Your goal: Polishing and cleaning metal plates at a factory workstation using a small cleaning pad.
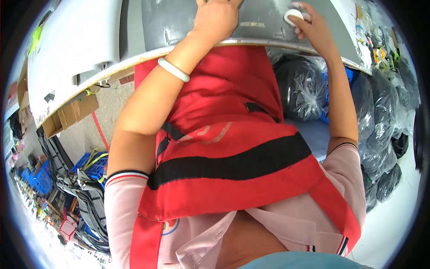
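My left hand [217,19] rests on a dark grey sheet [174,20] that lies on the table. Its fingers run out past the top edge of the picture, so whether they are spread or closed is hidden. A pale bangle [173,70] circles that wrist. Over the right part of the dark sheet, my right hand [313,31] pinches a small white round disc [293,17] between thumb and fingers. The sheet has pale scuffs and small corner marks on its surface.
The white table's front edge [107,74] crosses in front of my red apron [215,89]. Large white sheeting [76,36] covers the left part. Below stand an open cardboard box [74,114] and blue crates [92,166]. Filled plastic bags [300,87] crowd the right.
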A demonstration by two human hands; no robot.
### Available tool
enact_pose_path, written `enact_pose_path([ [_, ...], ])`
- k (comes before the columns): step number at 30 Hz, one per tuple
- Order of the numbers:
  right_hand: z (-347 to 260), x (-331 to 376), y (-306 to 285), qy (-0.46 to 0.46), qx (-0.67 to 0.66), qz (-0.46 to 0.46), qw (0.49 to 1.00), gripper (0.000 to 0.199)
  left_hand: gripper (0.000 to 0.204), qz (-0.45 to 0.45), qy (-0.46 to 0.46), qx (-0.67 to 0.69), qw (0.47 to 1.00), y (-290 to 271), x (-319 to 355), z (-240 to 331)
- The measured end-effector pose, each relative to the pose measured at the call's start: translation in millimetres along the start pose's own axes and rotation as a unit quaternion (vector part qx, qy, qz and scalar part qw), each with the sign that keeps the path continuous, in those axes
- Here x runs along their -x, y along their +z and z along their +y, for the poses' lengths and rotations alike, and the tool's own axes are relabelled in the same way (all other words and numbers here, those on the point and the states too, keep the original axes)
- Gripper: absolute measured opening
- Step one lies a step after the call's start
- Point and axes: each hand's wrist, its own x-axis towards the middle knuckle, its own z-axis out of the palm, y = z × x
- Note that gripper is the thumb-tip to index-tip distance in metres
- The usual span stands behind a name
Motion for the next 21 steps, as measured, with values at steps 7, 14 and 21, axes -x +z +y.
enact_pose_path([
  [7, -28, -86, 4, -0.037, 0.188, 0.079, 0.978, 0.028, 0.043, 0.017, 0.003, -0.005, 1.0, 22, 11, -8],
  [14, -22, -136, 15, -0.155, 0.244, 0.059, 0.956, 0.025, 0.045, -0.014, -0.008, -0.025, 1.0, 17, 11, -8],
  [21, -16, -149, 19, -0.187, 0.346, 0.061, 0.918, 0.022, 0.046, -0.019, -0.015, -0.017, 1.0, 19, 8, -9],
])
